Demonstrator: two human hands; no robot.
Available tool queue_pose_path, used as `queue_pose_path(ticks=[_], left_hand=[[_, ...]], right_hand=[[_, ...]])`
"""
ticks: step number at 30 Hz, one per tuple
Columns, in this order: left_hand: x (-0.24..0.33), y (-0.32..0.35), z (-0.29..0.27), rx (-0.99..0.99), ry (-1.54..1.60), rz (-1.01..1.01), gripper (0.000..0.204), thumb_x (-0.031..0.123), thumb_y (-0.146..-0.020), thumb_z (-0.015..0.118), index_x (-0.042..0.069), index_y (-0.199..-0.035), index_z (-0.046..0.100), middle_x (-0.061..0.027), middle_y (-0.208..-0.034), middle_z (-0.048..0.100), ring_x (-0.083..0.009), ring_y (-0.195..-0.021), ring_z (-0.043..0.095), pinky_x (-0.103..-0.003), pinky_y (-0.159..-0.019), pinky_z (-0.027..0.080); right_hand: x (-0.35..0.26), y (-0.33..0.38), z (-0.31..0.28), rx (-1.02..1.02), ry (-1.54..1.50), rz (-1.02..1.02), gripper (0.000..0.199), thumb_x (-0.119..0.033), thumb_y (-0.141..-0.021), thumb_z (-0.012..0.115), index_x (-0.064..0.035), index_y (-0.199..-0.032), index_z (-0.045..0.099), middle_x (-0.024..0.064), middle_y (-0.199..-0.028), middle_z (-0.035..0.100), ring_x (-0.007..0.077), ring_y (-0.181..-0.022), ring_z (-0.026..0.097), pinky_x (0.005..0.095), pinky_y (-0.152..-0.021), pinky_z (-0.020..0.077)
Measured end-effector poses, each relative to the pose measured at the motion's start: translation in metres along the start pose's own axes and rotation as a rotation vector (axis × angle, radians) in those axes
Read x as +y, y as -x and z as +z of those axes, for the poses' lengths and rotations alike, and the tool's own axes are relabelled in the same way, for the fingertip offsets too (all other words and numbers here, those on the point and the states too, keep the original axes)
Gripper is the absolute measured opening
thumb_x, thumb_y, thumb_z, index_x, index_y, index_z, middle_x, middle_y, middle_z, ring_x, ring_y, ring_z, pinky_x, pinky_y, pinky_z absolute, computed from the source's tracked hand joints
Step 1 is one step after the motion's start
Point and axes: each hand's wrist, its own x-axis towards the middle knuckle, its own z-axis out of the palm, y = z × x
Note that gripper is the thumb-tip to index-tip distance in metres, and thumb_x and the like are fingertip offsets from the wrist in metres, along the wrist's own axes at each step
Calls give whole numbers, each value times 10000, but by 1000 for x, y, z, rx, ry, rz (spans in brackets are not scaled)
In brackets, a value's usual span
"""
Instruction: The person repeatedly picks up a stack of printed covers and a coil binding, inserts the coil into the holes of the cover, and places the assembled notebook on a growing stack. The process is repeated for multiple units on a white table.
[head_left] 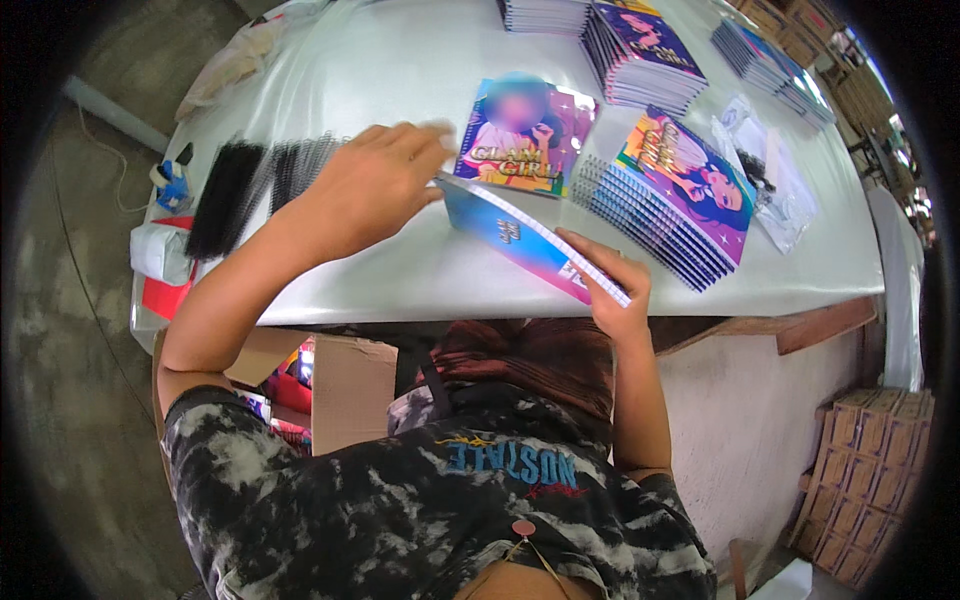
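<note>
My right hand [617, 288] grips one end of a thin notebook [515, 238], thumb above and fingers beneath. Blue and pink show on the notebook's cover, and its white edge, marked with a row of small holes or coil loops, faces up. By its other end hovers my left hand [385, 180], fingers loosely bent and apart from the thumb, their tips smeared by motion. Nothing shows in it; whether the thumb touches the notebook I cannot tell. Beyond the held notebook lies a colourful illustrated notebook [525, 140]. Right of it, several spiral notebooks [690, 190] overlap in a fanned stack.
Black plastic binding coils [228, 195] lie in bundles at the table's left. Taller notebook stacks [645, 60] stand at the far side. A clear plastic bag [785, 205] rests at right. Below the near edge is an open cardboard box [355, 395]; stacked cartons [870, 480] stand lower right.
</note>
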Motion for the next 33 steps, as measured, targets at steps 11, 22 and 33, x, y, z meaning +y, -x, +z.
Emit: queue_pose_path(ticks=[11,22,33], left_hand=[[3,2,-13,-182,-30,-12,228,171,-710,683,66,-864,552,-54,-847,579,-243,-875,555,-389,-822,402],[10,27,46,337,-104,-131,826,618,-652,600,120,-1288,425,-122,-1360,371,-350,-1259,304,-564,-995,211],[21,105,174,145,62,-108,1096,796,-687,396,-39,-1374,216,-244,-1435,199,-464,-1309,128,-704,-960,5]], right_hand=[[-4,4,5,7,-12,-2,327,97,-731,531,49,-1041,622,176,-1051,635,256,-980,623,308,-869,463],[-2,6,13,16,-18,-185,259,28,-786,543,43,-1031,628,185,-1051,631,275,-993,618,337,-881,466],[-4,15,18,44,59,-267,249,-1,-746,641,24,-994,645,187,-967,654,274,-895,655,317,-745,527]])
